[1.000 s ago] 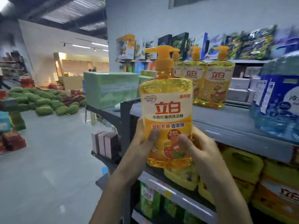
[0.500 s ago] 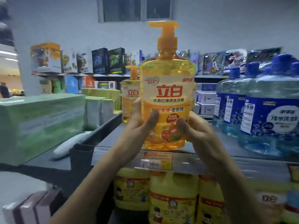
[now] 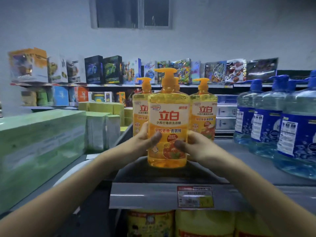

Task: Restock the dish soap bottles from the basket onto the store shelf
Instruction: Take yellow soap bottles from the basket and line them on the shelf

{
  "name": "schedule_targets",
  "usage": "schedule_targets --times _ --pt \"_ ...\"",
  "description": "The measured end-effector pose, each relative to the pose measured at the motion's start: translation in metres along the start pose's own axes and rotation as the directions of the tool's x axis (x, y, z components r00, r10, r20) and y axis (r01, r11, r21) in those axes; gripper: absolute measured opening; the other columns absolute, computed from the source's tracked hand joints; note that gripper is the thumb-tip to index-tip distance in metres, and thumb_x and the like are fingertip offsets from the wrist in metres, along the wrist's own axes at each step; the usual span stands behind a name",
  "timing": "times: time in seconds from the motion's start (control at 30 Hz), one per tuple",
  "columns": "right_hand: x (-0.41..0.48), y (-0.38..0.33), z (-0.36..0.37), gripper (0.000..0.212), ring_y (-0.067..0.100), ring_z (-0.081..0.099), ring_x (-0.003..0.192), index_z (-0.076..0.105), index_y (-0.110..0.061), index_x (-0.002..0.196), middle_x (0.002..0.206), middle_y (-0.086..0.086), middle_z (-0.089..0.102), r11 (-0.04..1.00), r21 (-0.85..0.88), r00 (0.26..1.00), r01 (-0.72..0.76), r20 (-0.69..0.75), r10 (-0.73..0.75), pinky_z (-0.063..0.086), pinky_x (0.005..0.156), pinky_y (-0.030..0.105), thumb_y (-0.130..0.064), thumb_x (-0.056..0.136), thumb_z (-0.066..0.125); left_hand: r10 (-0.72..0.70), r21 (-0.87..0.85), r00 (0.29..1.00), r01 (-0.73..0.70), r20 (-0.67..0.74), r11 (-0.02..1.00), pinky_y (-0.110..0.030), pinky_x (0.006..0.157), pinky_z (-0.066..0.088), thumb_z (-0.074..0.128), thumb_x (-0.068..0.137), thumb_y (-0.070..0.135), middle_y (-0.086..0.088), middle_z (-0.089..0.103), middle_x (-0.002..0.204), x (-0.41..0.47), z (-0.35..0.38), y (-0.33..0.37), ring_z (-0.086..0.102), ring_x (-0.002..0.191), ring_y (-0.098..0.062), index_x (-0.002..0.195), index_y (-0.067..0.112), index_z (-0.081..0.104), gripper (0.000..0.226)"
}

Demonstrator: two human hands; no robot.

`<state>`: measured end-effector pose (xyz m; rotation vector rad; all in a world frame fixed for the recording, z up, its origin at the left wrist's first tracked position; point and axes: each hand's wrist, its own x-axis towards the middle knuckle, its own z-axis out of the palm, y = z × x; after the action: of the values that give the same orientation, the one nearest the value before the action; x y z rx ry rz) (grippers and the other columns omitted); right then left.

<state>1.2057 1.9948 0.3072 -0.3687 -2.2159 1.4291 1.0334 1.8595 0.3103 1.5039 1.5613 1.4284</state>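
Above the grey metal store shelf (image 3: 145, 194), left hand (image 3: 145, 141) and right hand (image 3: 193, 146), equally near, clasp opposite sides of the upright orange plastic pump bottle (image 3: 168, 120).

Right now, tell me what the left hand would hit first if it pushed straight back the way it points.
Probably the rear-left yellow bottle, which stands right behind the left hand as it grips the front bottle. The gap between hand and rear bottle is hard to judge.

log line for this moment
phase: shelving | left grip, right grip: hold dish soap bottle | bottle: upright at shelf front | contact: unclear
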Motion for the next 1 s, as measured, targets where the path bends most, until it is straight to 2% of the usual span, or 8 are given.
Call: schedule_targets --times 0.17,0.3,0.37,0.43,0.53,0.7,0.87,1.0 --pt "0.035 -0.007 0.027 0.035 0.020 0.060 0.123 0.050 -0.024 0.135 0.131 -0.003 0.064 0.993 -0.109 0.999 -0.041 -0.012 0.040 0.047 0.108 0.043 -0.031 0.101 0.056 -0.025 0.042 0.990 0.031 -0.137 0.999 -0.020 0.070 0.059 0.056 0.096 0.032 0.014 0.067 0.116 0.005 -0.025 -0.007 0.073 0.093 0.001 0.135 0.032 0.037 0.044" --pt "0.061 -0.012 0.047 0.040 0.024 0.054 0.129 0.038 -0.017 0.142 0.141 0.003 0.055 0.939 -0.335 0.997 -0.077 -0.047 0.065 0.042 0.100 0.030 -0.034 0.106 0.044 0.040 0.143 0.963 -0.002 -0.265 0.990 -0.013 0.069 0.056 0.071 0.090 0.019 0.013 0.061 0.118 0.011 -0.034 -0.022 0.068 0.089 0.013 0.140 0.029 0.029 0.067" --pt "0.074 -0.018 0.052 0.046 0.027 0.051 0.131 0.033 -0.012 0.147 0.144 0.007 0.052 0.903 -0.409 0.991 -0.134 -0.059 0.120 0.040 0.097 0.031 -0.033 0.108 0.041 0.086 0.230 0.959 -0.023 -0.270 0.973 -0.017 0.085 0.057 0.079 0.083 0.013 0.014 0.057 0.123 0.013 -0.036 -0.034 0.064 0.100 0.011 0.136 0.032 0.027 0.078" --pt "0.084 -0.021 0.052 0.051 0.030 0.049 0.133 0.029 -0.010 0.151 0.148 0.010 0.049 0.873 -0.452 0.983 -0.181 -0.060 0.173 0.041 0.106 0.038 -0.035 0.108 0.040 0.107 0.276 0.959 -0.031 -0.263 0.961 -0.022 0.095 0.054 0.085 0.078 0.008 0.016 0.052 0.127 0.015 -0.037 -0.043 0.058 0.109 0.009 0.138 0.031 0.023 0.089" --pt "0.086 -0.015 0.048 0.056 0.030 0.044 0.139 0.027 -0.012 0.152 0.153 0.007 0.044 0.884 -0.442 0.988 -0.150 -0.030 0.153 0.034 0.116 0.043 -0.040 0.106 0.042 0.120 0.305 0.967 -0.048 -0.223 0.951 -0.009 0.085 0.051 0.083 0.077 0.000 0.016 0.044 0.130 0.015 -0.039 -0.050 0.054 0.109 0.016 0.143 0.026 0.014 0.099" --pt "0.084 0.002 0.044 0.084 0.030 0.039 0.143 0.001 -0.016 0.160 0.159 0.008 0.035 0.829 -0.551 0.989 -0.102 0.033 0.143 0.030 0.117 0.039 -0.045 0.100 0.052 0.159 0.327 0.959 -0.076 -0.235 0.942 -0.006 0.082 0.049 0.081 0.077 -0.006 0.017 0.044 0.127 0.018 -0.039 -0.055 0.053 0.103 0.026 0.130 0.033 0.020 0.090" --pt "0.091 0.010 0.045 0.075 0.031 0.044 0.138 0.008 -0.017 0.158 0.155 0.010 0.041 0.826 -0.555 0.993 -0.097 0.000 0.117 0.034 0.113 0.038 -0.036 0.101 0.054 0.126 0.301 0.966 -0.053 -0.227 0.952 -0.007 0.085 0.049 0.082 0.071 0.015 0.019 0.043 0.130 0.020 -0.038 -0.058 0.052 0.107 0.026 0.138 0.031 0.009 0.100" --pt "0.095 0.017 0.047 0.070 0.032 0.048 0.135 0.012 -0.017 0.155 0.151 0.012 0.045 0.821 -0.563 0.995 -0.091 -0.018 0.098 0.038 0.112 0.041 -0.036 0.102 0.052 0.071 0.265 0.966 -0.004 -0.247 0.964 -0.010 0.083 0.050 0.082 0.079 0.007 0.017 0.045 0.127 0.023 -0.041 -0.064 0.053 0.106 0.023 0.136 0.033 0.012 0.094"
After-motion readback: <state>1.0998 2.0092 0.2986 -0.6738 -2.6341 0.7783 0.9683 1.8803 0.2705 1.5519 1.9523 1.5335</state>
